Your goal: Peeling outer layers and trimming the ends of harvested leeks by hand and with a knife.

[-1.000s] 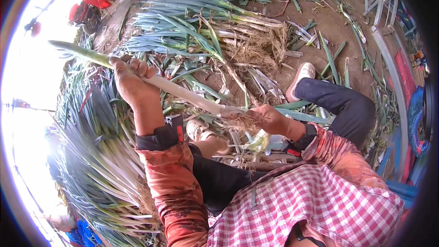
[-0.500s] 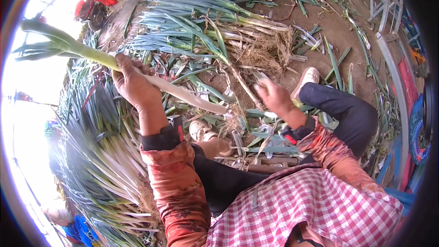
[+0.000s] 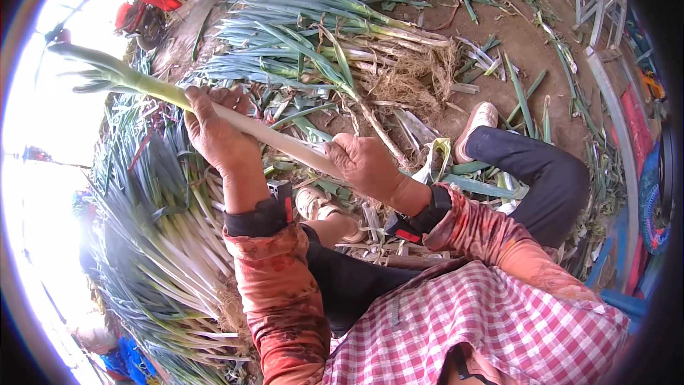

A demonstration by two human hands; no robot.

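Note:
A large green onion (image 3: 267, 139) slants across in front of me, its green leafy top up to the left and its white shank down to the right. My left hand (image 3: 222, 132) is closed round the stalk where the green turns white. Near the lower end my right hand (image 3: 370, 171) is closed, thumb and fingers against the white shank. This hand hides the root end. A thin pale strip of skin (image 3: 318, 148) shows beside its fingertips.
Trimmed green onions (image 3: 178, 235) lie piled on my left. Untrimmed ones with brown roots (image 3: 413, 78) lie ahead on the soil. Peeled leaves and skins (image 3: 484, 184) litter the ground round my shoes (image 3: 476, 128). A metal frame (image 3: 609, 121) stands at the right.
My right hand has moved left from beside the onion onto its lower white end. The onion and my left hand have shifted slightly right. A pale folded peel now shows right of my right hand.

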